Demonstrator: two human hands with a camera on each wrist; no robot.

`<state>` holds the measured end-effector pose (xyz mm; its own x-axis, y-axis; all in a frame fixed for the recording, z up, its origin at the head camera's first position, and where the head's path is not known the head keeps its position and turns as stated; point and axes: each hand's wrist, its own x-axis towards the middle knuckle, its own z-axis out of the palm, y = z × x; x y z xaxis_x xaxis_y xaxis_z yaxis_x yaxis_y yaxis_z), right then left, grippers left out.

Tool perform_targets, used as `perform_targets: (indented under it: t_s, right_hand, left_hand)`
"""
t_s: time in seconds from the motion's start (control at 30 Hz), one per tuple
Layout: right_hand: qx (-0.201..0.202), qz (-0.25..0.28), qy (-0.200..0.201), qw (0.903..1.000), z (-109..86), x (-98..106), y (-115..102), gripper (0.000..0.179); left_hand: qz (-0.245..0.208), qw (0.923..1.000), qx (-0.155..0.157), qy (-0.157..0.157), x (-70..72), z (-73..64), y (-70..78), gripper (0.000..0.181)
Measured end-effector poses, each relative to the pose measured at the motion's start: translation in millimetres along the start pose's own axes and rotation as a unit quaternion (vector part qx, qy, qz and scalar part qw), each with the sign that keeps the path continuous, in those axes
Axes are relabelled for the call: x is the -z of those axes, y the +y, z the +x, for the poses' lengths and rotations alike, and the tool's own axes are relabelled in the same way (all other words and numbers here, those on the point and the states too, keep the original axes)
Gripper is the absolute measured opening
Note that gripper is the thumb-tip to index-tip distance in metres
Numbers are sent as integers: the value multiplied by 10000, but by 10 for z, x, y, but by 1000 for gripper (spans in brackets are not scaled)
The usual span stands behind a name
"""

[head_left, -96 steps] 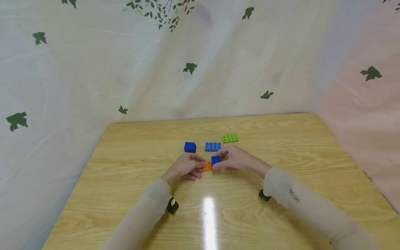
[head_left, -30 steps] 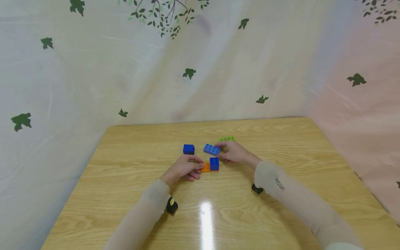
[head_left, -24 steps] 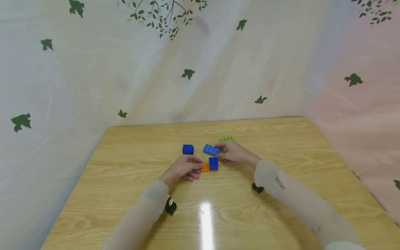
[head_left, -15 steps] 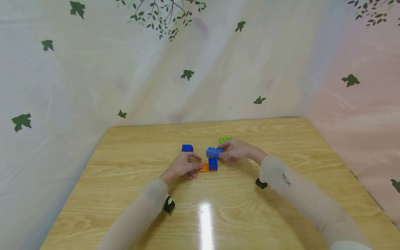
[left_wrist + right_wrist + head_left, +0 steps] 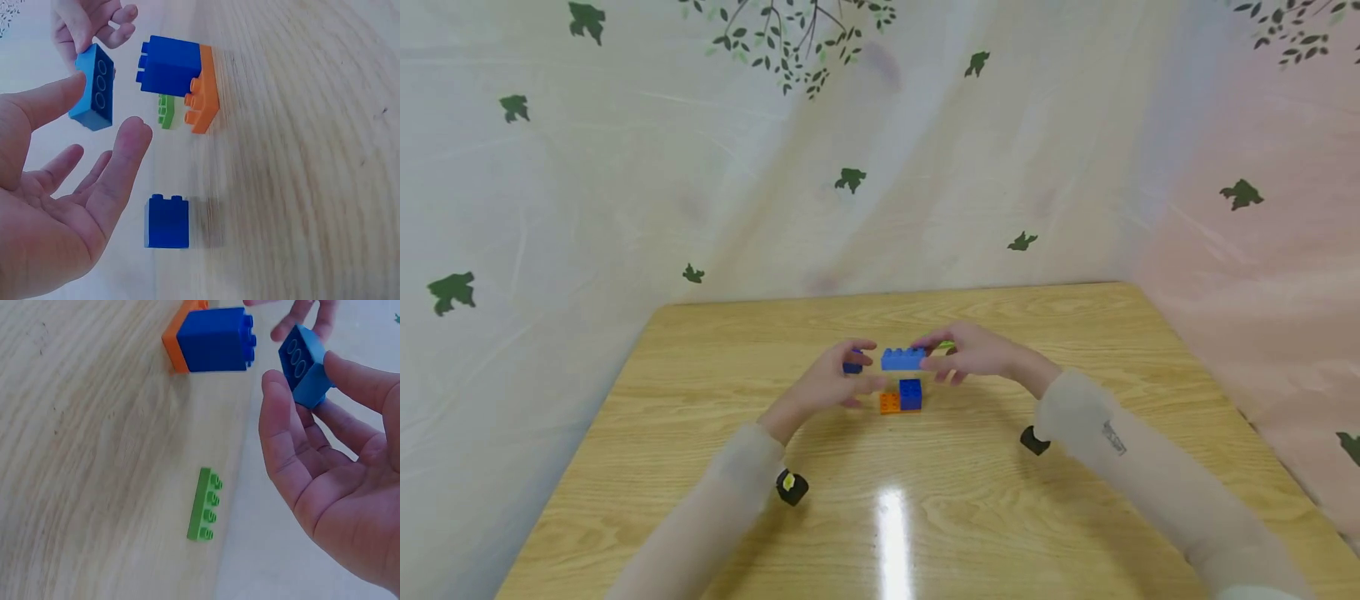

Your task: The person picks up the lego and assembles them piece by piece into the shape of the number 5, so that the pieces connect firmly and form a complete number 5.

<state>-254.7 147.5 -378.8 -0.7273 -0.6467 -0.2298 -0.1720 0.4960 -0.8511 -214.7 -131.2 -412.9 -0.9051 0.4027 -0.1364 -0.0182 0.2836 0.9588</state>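
Observation:
My right hand (image 5: 981,350) pinches a light blue building brick (image 5: 903,359) between thumb and fingers, holding it up off the table. Its hollow underside shows in the right wrist view, where the brick (image 5: 314,378) is tilted. To the left, my left hand (image 5: 827,383) has its fingers spread around air, close to the brick's free end but apart from it in the head view. Below both hands an orange flat brick (image 5: 890,403) lies on the table, with a dark blue brick (image 5: 910,394) stacked on its right half; studs show on its left half.
Another dark blue brick (image 5: 167,223) lies on its side behind the left hand's fingers. A lime green flat brick (image 5: 202,506) lies beyond the right hand, partly hidden in the head view. The wooden table (image 5: 970,517) backs onto a printed cloth.
Earlier the right hand released the dark blue brick on the orange one, then took the light blue brick and raised it. The left hand has let go of the orange brick and lifted.

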Motion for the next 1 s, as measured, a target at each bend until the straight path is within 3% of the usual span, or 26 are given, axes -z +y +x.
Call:
perform_targets:
  t_s: [0.23,0.57,1.0]
  right_hand:
    - [650,111,79,9978,-12,-175,75,48]
    - [787,46,362,9962,-48,-321,209,49]
    - [1123,-30,371,9930,-6,-383,368,47]
  left_hand:
    - [-309,9992,-244,-70,-84,-48,-36,66]
    - [-449,9980,-416,183,-207,-53,-131,59]
    - [-258,9988,-247,346,-251,-37,-176,51]
